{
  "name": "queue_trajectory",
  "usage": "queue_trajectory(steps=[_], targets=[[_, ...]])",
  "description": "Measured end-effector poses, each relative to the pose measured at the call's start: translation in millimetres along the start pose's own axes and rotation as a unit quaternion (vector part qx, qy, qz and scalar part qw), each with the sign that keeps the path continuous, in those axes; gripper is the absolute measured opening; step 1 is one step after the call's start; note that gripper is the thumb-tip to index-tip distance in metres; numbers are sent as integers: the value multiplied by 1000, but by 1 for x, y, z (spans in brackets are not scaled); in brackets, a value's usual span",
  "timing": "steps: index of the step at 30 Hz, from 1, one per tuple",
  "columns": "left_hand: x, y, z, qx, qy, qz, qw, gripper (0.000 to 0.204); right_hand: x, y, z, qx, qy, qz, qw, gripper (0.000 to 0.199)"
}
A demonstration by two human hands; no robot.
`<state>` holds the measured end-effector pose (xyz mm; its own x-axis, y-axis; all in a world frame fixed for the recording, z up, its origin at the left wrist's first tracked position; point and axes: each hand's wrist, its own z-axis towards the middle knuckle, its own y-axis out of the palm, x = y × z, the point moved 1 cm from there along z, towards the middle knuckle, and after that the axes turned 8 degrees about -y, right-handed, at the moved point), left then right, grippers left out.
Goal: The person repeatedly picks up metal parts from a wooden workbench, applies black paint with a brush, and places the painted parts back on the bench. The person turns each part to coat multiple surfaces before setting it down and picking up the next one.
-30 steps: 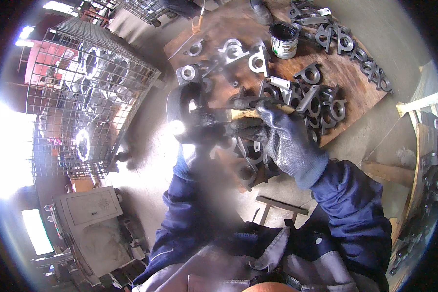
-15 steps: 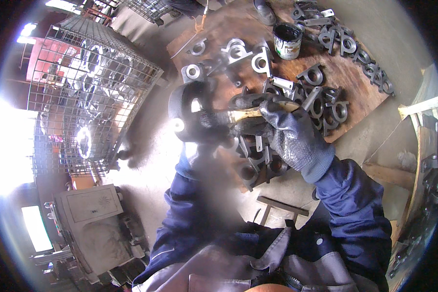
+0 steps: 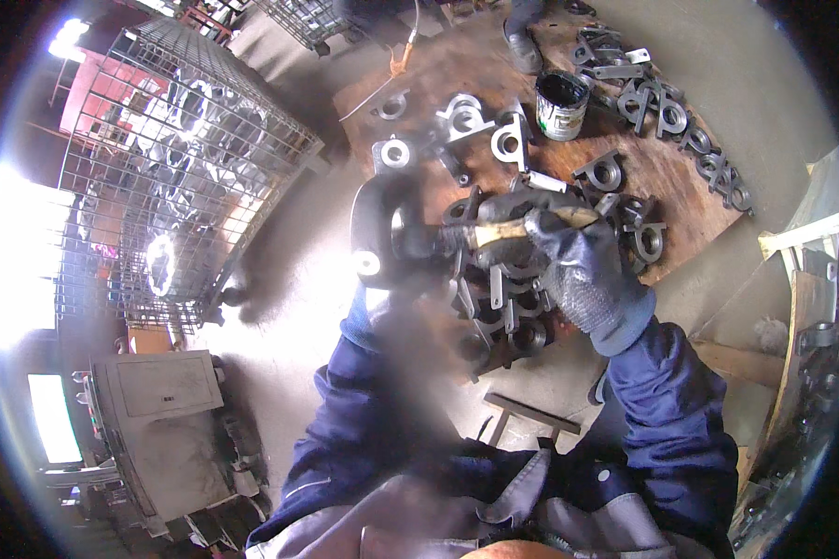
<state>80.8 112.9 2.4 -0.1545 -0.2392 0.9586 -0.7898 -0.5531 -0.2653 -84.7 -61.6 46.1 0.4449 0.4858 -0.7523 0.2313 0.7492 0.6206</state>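
We see the right hand (image 3: 583, 270), in a grey-blue glove, closed around a brush with a wooden handle (image 3: 508, 230), its fingers (image 3: 555, 228) wrapped over the handle. The brush tip meets a dark metal bracket (image 3: 382, 233) that the left hand (image 3: 391, 279) holds up just beside it; that hand is blurred and mostly hidden behind the part. Below both lies a heap of black brackets (image 3: 503, 307) on a low wooden board (image 3: 662, 177). A paint can (image 3: 561, 102) stands further back among grey, bare-metal brackets (image 3: 466, 116). A wire cage (image 3: 168, 168) full of parts stands well apart on the left.
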Motion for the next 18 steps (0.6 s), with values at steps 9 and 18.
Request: queue_trajectory(steps=[9,18], targets=[[-9,-13,-3,-81,133,105,982,47,6,6,-2,13,-10,-134,991,27],[-5,-5,-3,-40,-6,-85,996,49,17,4,-7,-8,-40,-245,969,31]])
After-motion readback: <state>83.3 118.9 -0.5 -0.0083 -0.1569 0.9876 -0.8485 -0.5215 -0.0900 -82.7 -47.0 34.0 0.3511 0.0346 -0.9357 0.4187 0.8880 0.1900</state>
